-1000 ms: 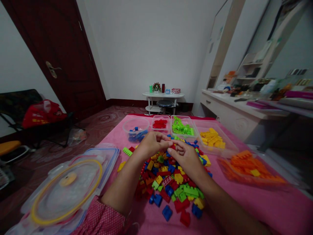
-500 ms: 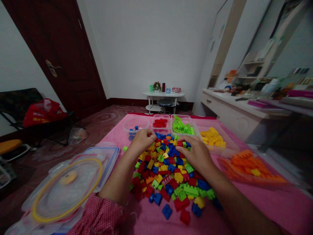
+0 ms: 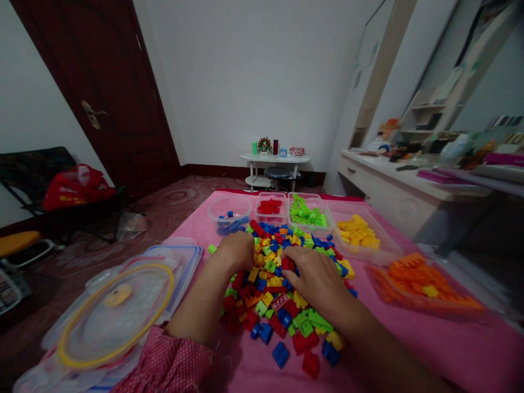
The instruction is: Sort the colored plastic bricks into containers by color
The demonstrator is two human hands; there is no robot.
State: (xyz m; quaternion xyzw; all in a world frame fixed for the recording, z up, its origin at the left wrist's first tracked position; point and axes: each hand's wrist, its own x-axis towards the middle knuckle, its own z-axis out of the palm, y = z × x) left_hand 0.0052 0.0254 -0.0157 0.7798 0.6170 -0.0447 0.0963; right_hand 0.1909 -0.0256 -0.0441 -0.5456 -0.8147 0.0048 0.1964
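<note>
A big mixed pile of toy building bricks [image 3: 270, 284] in red, yellow, blue and green lies between my hands on a pink cloth [image 3: 245, 371]. At the pile's left edge my left hand [image 3: 239, 250] bends downward, its fingertips hidden behind the hand. Over the pile's right half is my right hand [image 3: 313, 267], with a red brick [image 3: 287, 263] between thumb and forefinger. Beyond the pile stand clear tubs: a round tub [image 3: 209, 210] with blue bricks, a small tub [image 3: 272, 219] with red ones and a tub [image 3: 307, 225] with green ones.
To the right are a clear tub [image 3: 387, 240] of yellow bricks and a tub [image 3: 385, 297] of orange bricks with one yellow piece. Stacked clear lids [image 3: 118, 316] lie at the left. A white dresser [image 3: 393, 188] stands beyond the right side.
My left hand has come back from beside the round tub and lowered to the pile's edge. My right hand has shifted left and nearer, the red brick still between its fingers.
</note>
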